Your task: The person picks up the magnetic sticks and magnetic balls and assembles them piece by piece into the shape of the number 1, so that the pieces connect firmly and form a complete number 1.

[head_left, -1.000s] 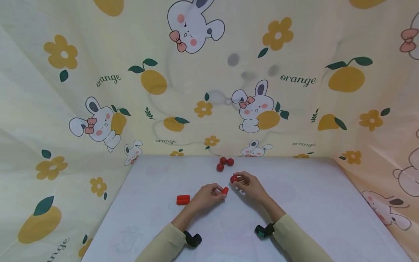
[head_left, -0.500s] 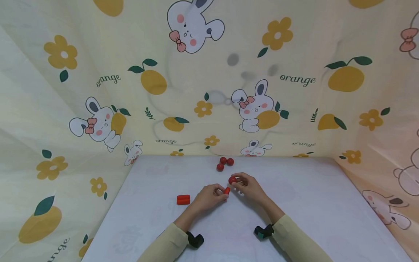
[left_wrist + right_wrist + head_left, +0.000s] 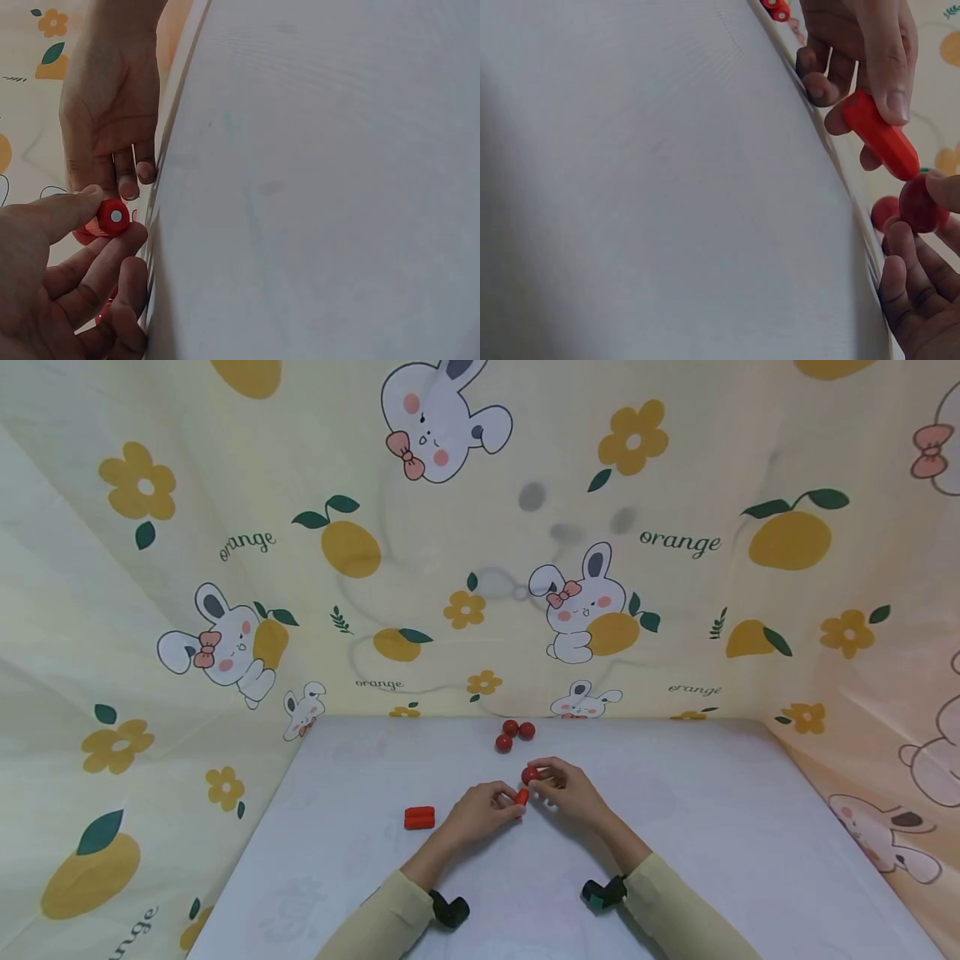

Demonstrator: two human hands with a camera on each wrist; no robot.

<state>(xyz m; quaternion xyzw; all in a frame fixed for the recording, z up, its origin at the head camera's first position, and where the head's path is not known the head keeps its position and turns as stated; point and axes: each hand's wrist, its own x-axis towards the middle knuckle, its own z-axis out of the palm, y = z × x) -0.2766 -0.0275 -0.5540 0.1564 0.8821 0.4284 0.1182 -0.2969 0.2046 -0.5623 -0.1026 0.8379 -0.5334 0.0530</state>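
Note:
Between thumb and fingers, my left hand pinches a short red rod. In the right wrist view the rod looks faceted and tapers at its far end; the left wrist view shows a pale round spot on its near end. My right hand pinches a red ball just above and beyond the rod. Seen from the right wrist, the rod's tip meets or nearly meets the ball; whether they are joined cannot be told.
Two more red rods lie side by side on the white table, left of my left hand. Three red balls sit together near the back edge. A patterned cloth stands behind the table and at its sides.
The right hand has brought the ball slightly left and down, while the left hand has shifted a little right with the rod. The gap between rod and ball has closed.

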